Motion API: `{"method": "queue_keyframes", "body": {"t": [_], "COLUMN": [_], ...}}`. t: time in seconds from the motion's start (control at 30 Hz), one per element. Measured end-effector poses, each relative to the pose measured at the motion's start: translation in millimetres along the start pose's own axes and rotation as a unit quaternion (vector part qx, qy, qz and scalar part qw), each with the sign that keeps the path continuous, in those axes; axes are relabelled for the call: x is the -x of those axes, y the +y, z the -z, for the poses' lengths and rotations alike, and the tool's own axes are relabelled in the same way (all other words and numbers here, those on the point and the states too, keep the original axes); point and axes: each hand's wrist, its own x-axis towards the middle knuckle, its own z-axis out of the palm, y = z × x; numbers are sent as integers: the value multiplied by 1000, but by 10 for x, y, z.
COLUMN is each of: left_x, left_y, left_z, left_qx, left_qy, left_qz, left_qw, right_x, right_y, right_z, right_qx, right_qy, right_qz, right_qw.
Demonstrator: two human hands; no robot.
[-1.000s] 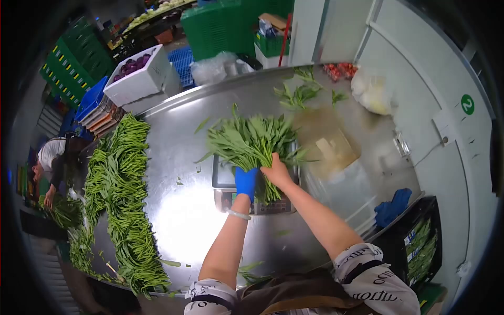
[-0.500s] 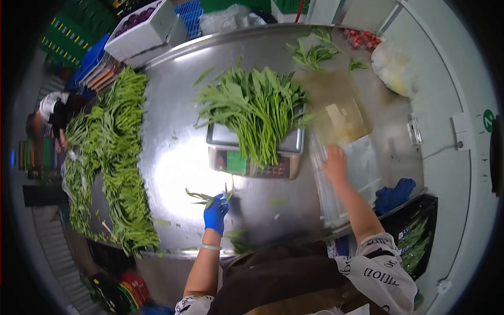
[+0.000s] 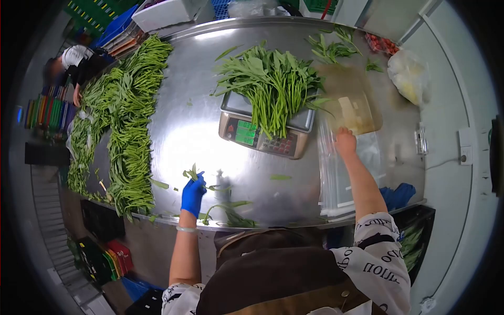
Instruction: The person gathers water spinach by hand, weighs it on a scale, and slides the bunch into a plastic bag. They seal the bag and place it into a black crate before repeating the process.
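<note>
My left hand [image 3: 193, 193], in a blue glove, is closed round a few green leafy stems [image 3: 191, 171] above the steel table. My right hand [image 3: 345, 140], bare, is at the top edge of a stack of clear plastic bags [image 3: 336, 184], its fingers bent down and pinching there; the fingertips are partly hidden. Between and beyond my hands, a large bunch of leafy greens [image 3: 270, 89] lies on the pan of a digital scale [image 3: 265, 137], its stems hanging over the lit green display and keypad.
A long heap of greens [image 3: 128, 131] covers the table's left side, with another person [image 3: 79, 63] beyond. Right of the scale lies a tan board [image 3: 362, 105]. Loose leaves [image 3: 236, 215] lie near the front edge. A blue glove [image 3: 397, 196] sits at the right corner.
My left hand has moved left and closer to the table's front edge with the stems. My right hand stays at the top of the bags. The whole view has shifted.
</note>
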Motion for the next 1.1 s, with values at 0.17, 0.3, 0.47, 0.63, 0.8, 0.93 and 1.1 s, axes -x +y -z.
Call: {"method": "queue_keyframes", "body": {"t": [0.17,0.3,0.47,0.63,0.8,0.93,1.1], "left_x": [-145,-187,-132,-214,-645,-745,-801], "left_y": [204,-105,-851,-810,-942,-671,-305], "left_z": [-1,-81,-210,-324,22,68,112], "left_qx": [-476,-493,-571,-682,-648,-499,-730], "left_qy": [228,159,116,139,52,94,109], "left_qz": [-184,-121,-301,-273,-302,-190,-112], "left_qw": [829,847,755,664,697,840,666], "right_x": [-117,-10,742,1504,844,-201,-875], "right_y": [18,115,88,-276,-494,-794,-1211], "right_z": [-82,73,599,946,1143,1466,1257], "right_qx": [-12,16,13,-28,-307,-615,-538], "right_qy": [30,17,-95,-220,-50,7,70], "right_qz": [23,67,220,306,200,-69,-88], "right_qw": [999,998,971,926,929,785,835]}}
